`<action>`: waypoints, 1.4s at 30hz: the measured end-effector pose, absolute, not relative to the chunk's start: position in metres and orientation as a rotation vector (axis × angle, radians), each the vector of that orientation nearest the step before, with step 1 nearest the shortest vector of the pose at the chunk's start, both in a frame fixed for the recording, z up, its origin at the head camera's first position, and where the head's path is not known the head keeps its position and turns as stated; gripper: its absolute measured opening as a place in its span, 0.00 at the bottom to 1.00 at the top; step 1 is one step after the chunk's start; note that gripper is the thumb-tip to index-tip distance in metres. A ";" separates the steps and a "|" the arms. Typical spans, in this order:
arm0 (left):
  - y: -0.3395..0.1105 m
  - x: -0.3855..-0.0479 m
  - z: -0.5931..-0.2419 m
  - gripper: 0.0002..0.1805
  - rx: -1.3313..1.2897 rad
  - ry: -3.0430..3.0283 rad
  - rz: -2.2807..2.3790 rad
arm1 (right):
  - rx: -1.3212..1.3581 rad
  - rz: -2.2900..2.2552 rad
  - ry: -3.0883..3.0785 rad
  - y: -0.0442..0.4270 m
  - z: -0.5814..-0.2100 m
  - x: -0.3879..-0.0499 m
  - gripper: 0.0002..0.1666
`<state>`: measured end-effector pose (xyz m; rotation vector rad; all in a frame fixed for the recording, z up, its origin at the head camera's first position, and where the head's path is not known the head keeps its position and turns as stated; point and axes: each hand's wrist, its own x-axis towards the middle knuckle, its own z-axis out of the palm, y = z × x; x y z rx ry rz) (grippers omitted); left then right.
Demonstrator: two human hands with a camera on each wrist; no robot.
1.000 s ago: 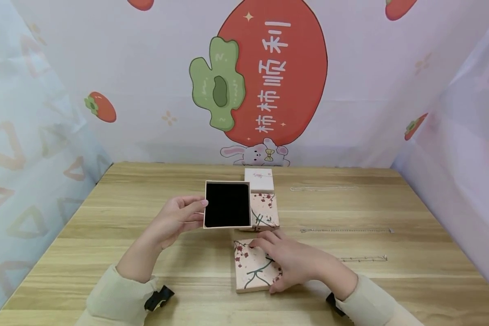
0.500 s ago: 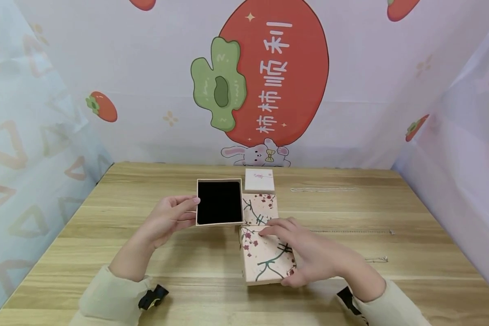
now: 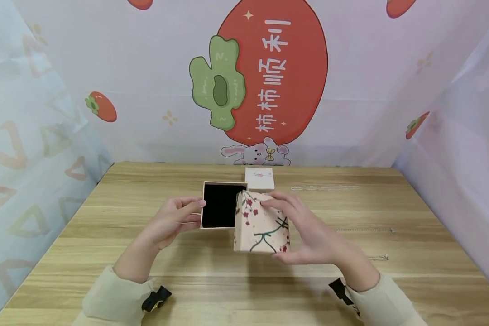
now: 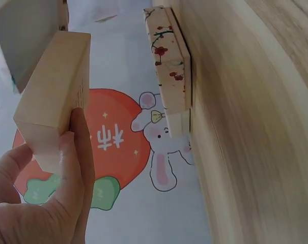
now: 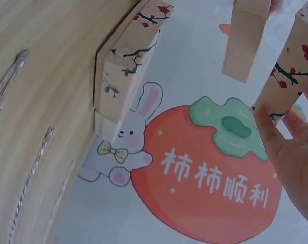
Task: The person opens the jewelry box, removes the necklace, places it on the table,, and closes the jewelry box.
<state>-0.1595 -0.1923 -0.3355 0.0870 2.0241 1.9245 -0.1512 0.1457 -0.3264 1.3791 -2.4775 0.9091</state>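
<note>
My left hand point(image 3: 177, 222) pinches the left side of a shallow cream box base point(image 4: 52, 84) lined in black, held above the table. My right hand point(image 3: 309, 231) grips a cream box lid point(image 3: 261, 226) by its edges, thumb near, fingers far. Red blossoms and green branches are printed on that lid. It is raised and covers the base's right part in the head view. In the right wrist view, a gap shows between lid and base. Behind them a second blossom-patterned box point(image 5: 128, 66) rests on the table, mostly hidden in the head view.
A smaller white box point(image 3: 259, 178) with a pink print sits at the back of the wooden table point(image 3: 179, 290). Three fine chains lie on the right: a far chain point(image 3: 326, 188), a middle chain point(image 3: 366, 230) and a near chain point(image 3: 379, 258). Printed cloth walls surround the table.
My right hand has lifted the blossom lid off the table and moved it up and away toward the base. My left hand has shifted the base slightly left, then back right.
</note>
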 end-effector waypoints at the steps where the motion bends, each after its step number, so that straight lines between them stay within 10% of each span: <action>1: -0.190 -0.159 -0.335 0.35 0.087 2.026 1.921 | 1.365 0.930 -2.463 0.143 -0.327 -0.153 0.57; 42: -0.163 -0.161 -0.339 0.32 0.281 1.897 1.878 | 1.283 0.903 -2.434 0.109 -0.326 -0.165 0.58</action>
